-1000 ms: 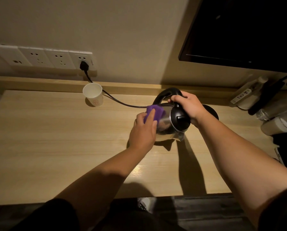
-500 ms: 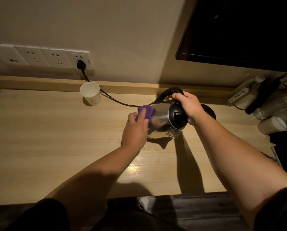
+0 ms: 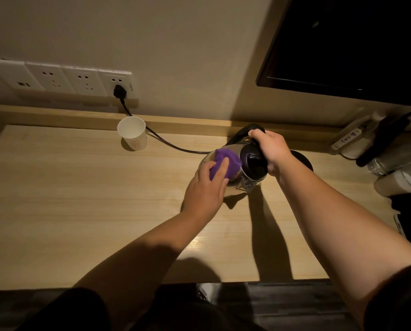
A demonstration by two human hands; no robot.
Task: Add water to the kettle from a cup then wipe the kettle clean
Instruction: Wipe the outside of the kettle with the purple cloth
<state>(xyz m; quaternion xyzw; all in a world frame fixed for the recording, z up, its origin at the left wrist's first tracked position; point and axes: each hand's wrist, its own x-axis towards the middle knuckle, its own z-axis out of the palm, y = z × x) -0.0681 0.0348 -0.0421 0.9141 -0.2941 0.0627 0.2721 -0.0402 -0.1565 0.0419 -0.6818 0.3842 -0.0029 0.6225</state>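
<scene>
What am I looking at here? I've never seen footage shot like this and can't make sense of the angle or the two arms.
There is no machine here. A person wears a wide-angle camera on the head, looking forward and down, so the two bare arms coming in from the bottom are that person's own.

The right hand grips the black handle of a shiny metal kettle and tips it over the wooden desk. The left hand presses a purple cloth against the kettle's side to wipe it.

A white paper cup stands upright near the wall. A black cord runs from a plug in the wall sockets past the cup toward the kettle's round black base, which lies behind the right wrist. Bottles and clutter sit at the far right, too dim to identify.
</scene>
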